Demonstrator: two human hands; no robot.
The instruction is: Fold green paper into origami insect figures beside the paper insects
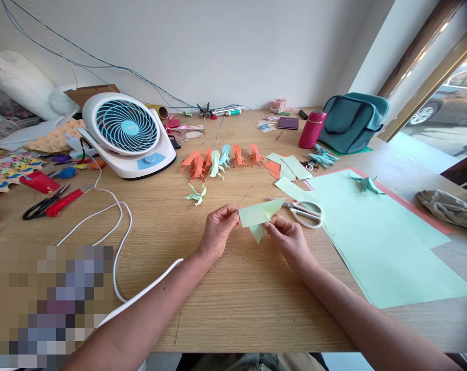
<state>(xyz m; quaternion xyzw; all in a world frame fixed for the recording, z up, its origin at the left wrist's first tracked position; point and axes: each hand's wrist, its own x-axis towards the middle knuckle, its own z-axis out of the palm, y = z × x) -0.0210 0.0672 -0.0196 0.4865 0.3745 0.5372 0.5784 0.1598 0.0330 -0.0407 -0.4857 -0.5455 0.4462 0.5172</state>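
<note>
A pale green sheet of paper (252, 215), partly folded with triangular flaps, is held up above the wooden table between my two hands. My left hand (219, 229) pinches its left end between thumb and fingers. On the other side, my right hand (289, 238) grips the lower right part near the folded flap. Just beyond the right hand lie white-handled scissors (307, 214), their blades partly hidden behind the paper. A small green folded paper figure (196, 194) stands farther off to the left, near a row of orange, green and blue folded paper figures (239, 155).
Large light green sheets (395, 247) cover the table's right side, beside cut paper pieces (294, 167). A pink bottle (312, 130) and teal bag (352, 123) stand at the back right. On the left are a fan (128, 134), its white cable (119, 247) and red-handled pliers (65, 202).
</note>
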